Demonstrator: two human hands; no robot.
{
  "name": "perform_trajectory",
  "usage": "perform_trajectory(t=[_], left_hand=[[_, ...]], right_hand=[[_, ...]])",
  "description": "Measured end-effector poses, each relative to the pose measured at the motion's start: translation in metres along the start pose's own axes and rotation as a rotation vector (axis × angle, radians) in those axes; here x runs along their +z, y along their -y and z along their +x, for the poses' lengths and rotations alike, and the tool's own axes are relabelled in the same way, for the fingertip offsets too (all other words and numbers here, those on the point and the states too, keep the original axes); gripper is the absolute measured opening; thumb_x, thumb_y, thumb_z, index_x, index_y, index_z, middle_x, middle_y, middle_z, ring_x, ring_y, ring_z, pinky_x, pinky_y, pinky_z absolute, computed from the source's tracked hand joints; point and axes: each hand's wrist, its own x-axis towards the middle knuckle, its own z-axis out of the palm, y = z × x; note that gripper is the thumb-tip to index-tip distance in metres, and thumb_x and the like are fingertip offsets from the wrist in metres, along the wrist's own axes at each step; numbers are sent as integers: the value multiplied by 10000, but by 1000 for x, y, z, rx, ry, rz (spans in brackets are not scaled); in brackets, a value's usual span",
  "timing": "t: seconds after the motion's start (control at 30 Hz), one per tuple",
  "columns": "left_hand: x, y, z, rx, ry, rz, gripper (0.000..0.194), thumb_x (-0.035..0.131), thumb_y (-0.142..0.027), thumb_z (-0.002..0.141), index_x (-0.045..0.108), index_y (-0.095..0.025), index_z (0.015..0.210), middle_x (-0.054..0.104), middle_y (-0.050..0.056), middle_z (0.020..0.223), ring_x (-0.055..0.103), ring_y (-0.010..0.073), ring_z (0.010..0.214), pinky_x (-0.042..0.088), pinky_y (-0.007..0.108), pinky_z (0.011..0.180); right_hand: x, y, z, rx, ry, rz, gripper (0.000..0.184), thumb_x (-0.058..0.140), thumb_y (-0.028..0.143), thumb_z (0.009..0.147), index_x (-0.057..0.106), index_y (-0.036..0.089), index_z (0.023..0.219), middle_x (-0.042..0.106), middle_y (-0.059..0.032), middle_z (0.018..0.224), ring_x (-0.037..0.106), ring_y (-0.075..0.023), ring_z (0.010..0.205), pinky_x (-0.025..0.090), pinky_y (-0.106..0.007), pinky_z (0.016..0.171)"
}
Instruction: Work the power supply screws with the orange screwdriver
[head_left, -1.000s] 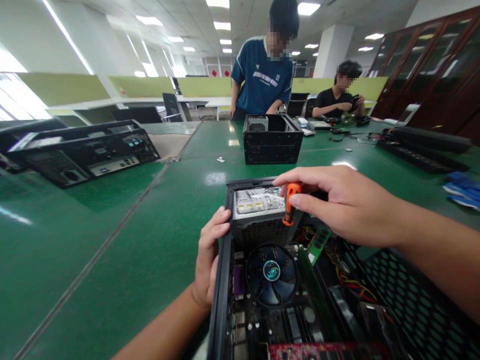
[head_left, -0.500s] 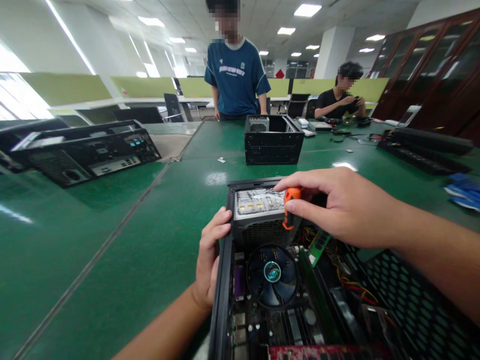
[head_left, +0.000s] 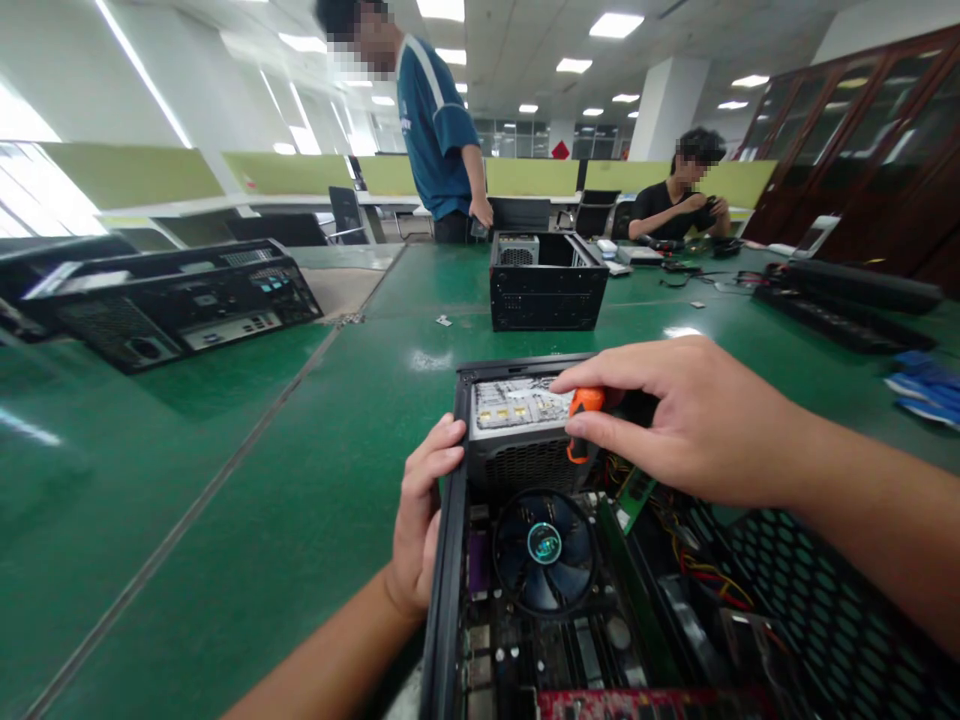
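Note:
An opened black computer case (head_left: 444, 540) lies before me on the green table. My left hand (head_left: 421, 500) grips its left edge, fingertips over the rim and the palm outside. In my right hand (head_left: 675, 415) is a screwdriver with an orange and black handle (head_left: 586, 402), held between thumb and fingers above the case; its tip is hidden. Just left of it is the power supply (head_left: 517, 405) with a worn label. Nearer to me sit a round cooling fan (head_left: 544, 545), a green memory stick (head_left: 636, 497), coloured wires (head_left: 712, 575) and a red circuit card (head_left: 600, 703).
Another open case (head_left: 549, 297) stands across the table (head_left: 300, 480), and more case parts (head_left: 187, 310) lie at left. Blue gloves (head_left: 926, 385) and a long black part (head_left: 840, 300) are at right. One person (head_left: 439, 130) stands behind the far case; another (head_left: 679, 200) sits at right.
The standing person has moved left and turned sideways. My right hand and the screwdriver handle have shifted and dipped slightly; my left hand stays on the case edge.

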Motion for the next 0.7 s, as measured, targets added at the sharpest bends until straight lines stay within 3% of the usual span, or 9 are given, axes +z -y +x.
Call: perform_trajectory(t=[0.7], left_hand=[[2, -3, 1, 14, -2, 10, 429, 758, -390, 1270, 783, -366, 1697, 853, 95, 1760, 772, 339, 1758, 663, 593, 1490]], right_hand=[[-5, 0, 2, 43, 1, 17, 255, 847, 258, 1110, 1047, 257, 1268, 1046, -97, 1302, 1022, -318, 1128, 797, -388, 988]])
